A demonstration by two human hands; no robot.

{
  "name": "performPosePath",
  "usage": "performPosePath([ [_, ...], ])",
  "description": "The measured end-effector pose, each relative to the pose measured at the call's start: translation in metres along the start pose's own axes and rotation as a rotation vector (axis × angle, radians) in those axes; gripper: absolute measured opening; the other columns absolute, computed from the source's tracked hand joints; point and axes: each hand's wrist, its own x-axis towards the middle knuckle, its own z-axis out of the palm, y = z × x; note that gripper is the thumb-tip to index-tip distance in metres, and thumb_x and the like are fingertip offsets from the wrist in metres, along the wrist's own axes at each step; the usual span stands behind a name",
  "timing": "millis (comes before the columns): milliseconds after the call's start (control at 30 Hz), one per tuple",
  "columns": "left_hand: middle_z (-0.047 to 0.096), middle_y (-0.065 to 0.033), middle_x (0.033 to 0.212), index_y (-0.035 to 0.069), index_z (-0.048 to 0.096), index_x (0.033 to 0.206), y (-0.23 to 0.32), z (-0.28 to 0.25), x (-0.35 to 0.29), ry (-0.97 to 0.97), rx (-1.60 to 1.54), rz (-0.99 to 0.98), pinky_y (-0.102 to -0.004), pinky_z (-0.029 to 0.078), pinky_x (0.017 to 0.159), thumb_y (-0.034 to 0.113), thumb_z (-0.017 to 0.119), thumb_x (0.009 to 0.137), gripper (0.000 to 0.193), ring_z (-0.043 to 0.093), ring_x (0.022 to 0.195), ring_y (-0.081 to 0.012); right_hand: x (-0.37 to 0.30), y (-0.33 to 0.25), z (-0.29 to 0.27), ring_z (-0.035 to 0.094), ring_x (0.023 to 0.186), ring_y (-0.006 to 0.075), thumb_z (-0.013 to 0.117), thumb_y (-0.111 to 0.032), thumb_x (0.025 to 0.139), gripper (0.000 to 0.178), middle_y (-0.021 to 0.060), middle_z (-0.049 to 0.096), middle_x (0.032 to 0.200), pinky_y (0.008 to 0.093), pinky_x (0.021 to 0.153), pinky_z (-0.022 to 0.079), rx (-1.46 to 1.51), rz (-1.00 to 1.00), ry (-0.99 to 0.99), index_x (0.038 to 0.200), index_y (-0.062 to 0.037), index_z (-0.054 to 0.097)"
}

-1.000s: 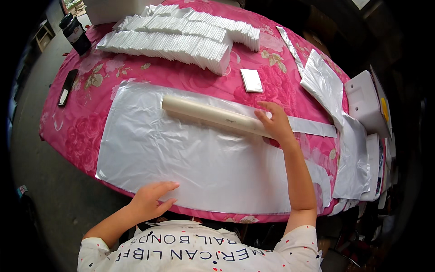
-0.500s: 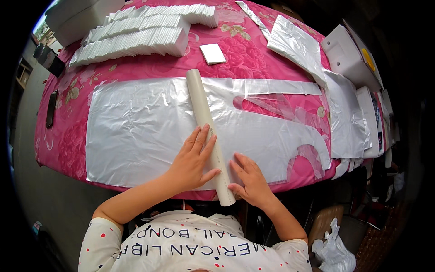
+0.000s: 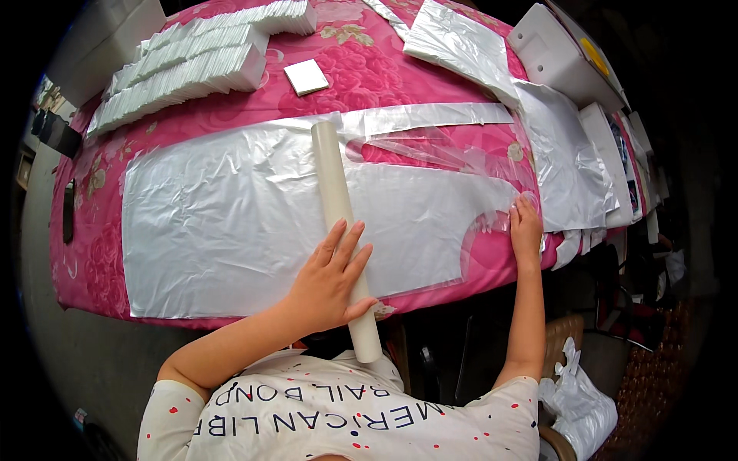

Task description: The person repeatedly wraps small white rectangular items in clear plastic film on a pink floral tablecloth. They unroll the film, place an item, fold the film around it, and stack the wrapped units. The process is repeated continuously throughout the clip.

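Observation:
A thin, translucent white plastic apron (image 3: 215, 223) lies spread on the table, its cut-out straps toward the right. Across its middle rests a long off-white tube (image 3: 330, 173), its near end jutting past the table edge toward my shirt. My left hand (image 3: 327, 276) lies on the tube's lower half with its fingers spread. At the apron's right end, my right hand (image 3: 526, 227) pinches the strap end beside the rounded cut-out; its fingertips are closed on the film.
Stacked white folded packets (image 3: 181, 73) stand at the far left, near a dark bottle (image 3: 58, 134). One white square packet (image 3: 306, 77) lies beyond the tube. More folded plastic film (image 3: 457, 50) and a white foam box (image 3: 565, 58) sit at the right. A phone (image 3: 68, 211) lies at the left edge.
My right hand has left the tube's side and moved right to the apron's strap, which is now gathered at its fingers. My left hand stays on the tube. The view has shifted slightly.

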Motion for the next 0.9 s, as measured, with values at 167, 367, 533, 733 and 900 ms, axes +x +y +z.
performPosePath([
  [167, 0.024, -0.0231, 0.143, -0.002, 0.047, 0.124, -0.001, 0.002, 0.002, 0.014, -0.019, 0.013, -0.0458, 0.021, 0.108, 0.042, 0.059, 0.076, 0.067, 0.015, 0.134, -0.043, -0.003, -0.04, -0.017, 0.063, 0.085, 0.0266, 0.058, -0.011, 0.083, 0.013, 0.0108, 0.066, 0.092, 0.0357, 0.076, 0.049, 0.072, 0.113, 0.109, 0.092, -0.0019, 0.06],
  [367, 0.024, -0.0211, 0.143, -0.001, 0.048, 0.123, -0.004, 0.004, 0.001, 0.017, -0.035, 0.011, -0.048, 0.021, 0.107, 0.042, 0.059, 0.076, 0.065, 0.015, 0.134, -0.042, -0.005, -0.094, -0.032, 0.06, 0.094, 0.0288, 0.057, -0.016, 0.084, 0.021, 0.0152, 0.063, 0.1, 0.0374, 0.083, 0.046, 0.186, 0.182, 0.061, 0.099, 0.0001, 0.059],
  [533, 0.024, -0.0205, 0.144, -0.001, 0.048, 0.123, -0.002, 0.007, 0.004, 0.031, -0.034, 0.023, -0.0483, 0.021, 0.107, 0.043, 0.059, 0.077, 0.065, 0.015, 0.134, -0.0414, -0.03, -0.028, 0.014, 0.049, 0.115, 0.0343, 0.053, -0.023, 0.087, 0.039, 0.0207, 0.052, 0.123, 0.0392, 0.099, 0.036, -0.189, 0.181, 0.15, 0.113, 0.0051, 0.056],
  [733, 0.024, -0.0201, 0.144, 0.0, 0.048, 0.123, -0.004, 0.009, 0.002, 0.034, -0.032, 0.016, -0.0494, 0.022, 0.107, 0.043, 0.059, 0.077, 0.064, 0.014, 0.135, -0.0405, -0.025, -0.056, -0.006, 0.061, 0.092, 0.0292, 0.059, -0.012, 0.082, 0.016, 0.0163, 0.063, 0.105, 0.0346, 0.081, 0.047, 0.12, 0.25, 0.19, 0.086, 0.0036, 0.058],
  [900, 0.023, -0.0202, 0.144, 0.001, 0.048, 0.124, -0.001, 0.009, 0.004, 0.022, -0.043, 0.025, -0.0493, 0.022, 0.107, 0.042, 0.06, 0.077, 0.064, 0.013, 0.135, -0.0405, -0.008, -0.048, -0.04, 0.055, 0.066, 0.0075, 0.061, -0.004, 0.082, 0.01, 0.0007, 0.06, 0.077, 0.0206, 0.06, 0.043, 1.044, 0.377, 0.178, 0.081, -0.0049, 0.052],
])
